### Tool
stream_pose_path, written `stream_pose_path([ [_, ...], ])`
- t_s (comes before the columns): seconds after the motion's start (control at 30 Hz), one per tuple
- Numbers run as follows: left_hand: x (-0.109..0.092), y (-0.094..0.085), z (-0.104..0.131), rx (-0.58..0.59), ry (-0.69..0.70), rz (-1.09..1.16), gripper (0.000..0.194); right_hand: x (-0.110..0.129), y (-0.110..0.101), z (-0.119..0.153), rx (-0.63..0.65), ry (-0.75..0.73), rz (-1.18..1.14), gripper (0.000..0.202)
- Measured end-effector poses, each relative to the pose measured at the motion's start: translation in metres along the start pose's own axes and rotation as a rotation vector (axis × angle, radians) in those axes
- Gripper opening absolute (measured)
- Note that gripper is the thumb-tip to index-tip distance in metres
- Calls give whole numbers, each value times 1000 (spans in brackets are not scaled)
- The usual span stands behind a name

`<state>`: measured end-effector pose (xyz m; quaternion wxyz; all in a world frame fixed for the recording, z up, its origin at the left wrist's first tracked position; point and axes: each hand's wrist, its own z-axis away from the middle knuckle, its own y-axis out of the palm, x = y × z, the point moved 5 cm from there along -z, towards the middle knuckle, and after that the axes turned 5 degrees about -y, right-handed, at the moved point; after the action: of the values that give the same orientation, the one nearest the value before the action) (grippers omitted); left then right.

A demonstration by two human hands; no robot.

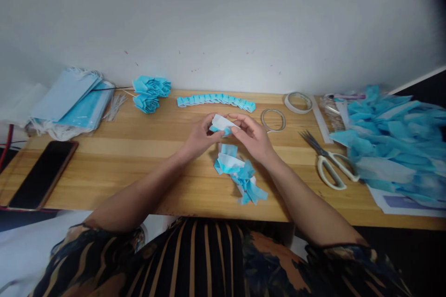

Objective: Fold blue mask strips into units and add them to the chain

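"At mid-table, head view: what do the hands hold?"

"One small folded piece (pixel 225 123), white above and light blue below. Left hand (pixel 205 135): thumb and fingers pinched on its left end. Right hand (pixel 252 137): pinched on its right end, thumb along the near edge. Piece held above the wooden table (pixel 139 162)."

"Nearest items?"

"Toward the wearer, a loose cluster (pixel 240 171) of blue and white pieces, between the forearms. Beyond the hands, a row of folded blue pieces (pixel 216 99), slightly arched, near the wall (pixel 223 23)."

"Left side of the table?"

"Blue flower-like bundles (pixel 148 92), grouped near the wall. Further left, a bunch of short white strips (pixel 114 107) beside a stack of face masks (pixel 69 102), blue, with white loops. Closer to the wearer, a phone (pixel 43 174), screen dark."

"Right side?"

"Thin ring (pixel 263 120) just beyond the right hand; thicker white tape roll (pixel 287 103) beyond and to its right. Scissors (pixel 329 154) with white handles, blades parted slightly, tips pointing away from the wearer. Handles near a large heap (pixel 390 134) of loose blue pieces at the right end; some paper shows under its near edge."
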<state>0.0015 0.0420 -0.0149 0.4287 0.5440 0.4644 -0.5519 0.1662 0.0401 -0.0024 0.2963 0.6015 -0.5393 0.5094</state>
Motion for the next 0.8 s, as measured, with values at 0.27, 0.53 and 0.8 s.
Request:
stream_pose_path([
  [0.27, 2, 1, 2, 4, 9, -4, 55, -3, 8, 1, 39, 13, 59, 42],
  [0.53, 1, -2, 1, 37, -19, 307, 48, -6, 1, -2, -8, 46, -67, 42],
  [0.8, 7, -2, -1, 14, -121, 255, 43, -4, 4, -2, 17, 36, -112, 42],
])
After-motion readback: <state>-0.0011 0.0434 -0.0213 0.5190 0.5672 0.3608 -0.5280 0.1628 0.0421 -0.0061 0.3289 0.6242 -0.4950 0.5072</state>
